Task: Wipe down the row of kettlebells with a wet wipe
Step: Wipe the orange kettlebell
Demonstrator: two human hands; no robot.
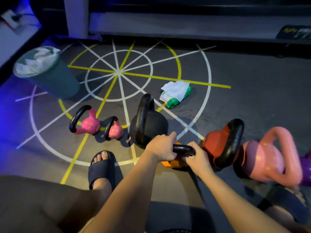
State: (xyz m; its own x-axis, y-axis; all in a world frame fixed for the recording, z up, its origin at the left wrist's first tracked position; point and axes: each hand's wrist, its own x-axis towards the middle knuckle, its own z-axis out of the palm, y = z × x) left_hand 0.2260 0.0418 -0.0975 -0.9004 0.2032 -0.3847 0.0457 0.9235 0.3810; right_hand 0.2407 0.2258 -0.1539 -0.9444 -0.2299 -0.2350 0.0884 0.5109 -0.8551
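Far L: teal bin [55,81], round, smooth plastic, crumpled white stuff at its rim. The floor [252,106] is dark grey and matt, w/ white & yellow lines painted as rings and spokes. The row of kbs starts w/ the big pink kb [90,124], glossy body, black loop handle. Just beside it is the small pink kb [116,131], same finish. Nearer the camera a foot in a dark slide sandal [101,169] is planted on the floor, toes bare. Next comes the black kb [151,125], dull rough iron w/ a tall handle, crowding the work spot from behind. The L hand [161,148] is clenched round the L end of the black handle of the orange kb [173,163]. This kb sits in the middle of the row, and the hands cover most of its orange body. Beyond the row, well apart from the hands, lies the wipe pack [176,94], soft green & white film w/ white sheets showing on top. The R hand [199,157] grips the R end of the same handle. A pale scrap shows under its fingers, but can't tell if it's the wipe. Just beside that hand is the red kb [215,142], faceted body, thick black handle. Then the salmon kb [265,158], glossy, body and handle in one colour. At the far R edge is a bit of a purple kb [307,172], mostly out of frame.
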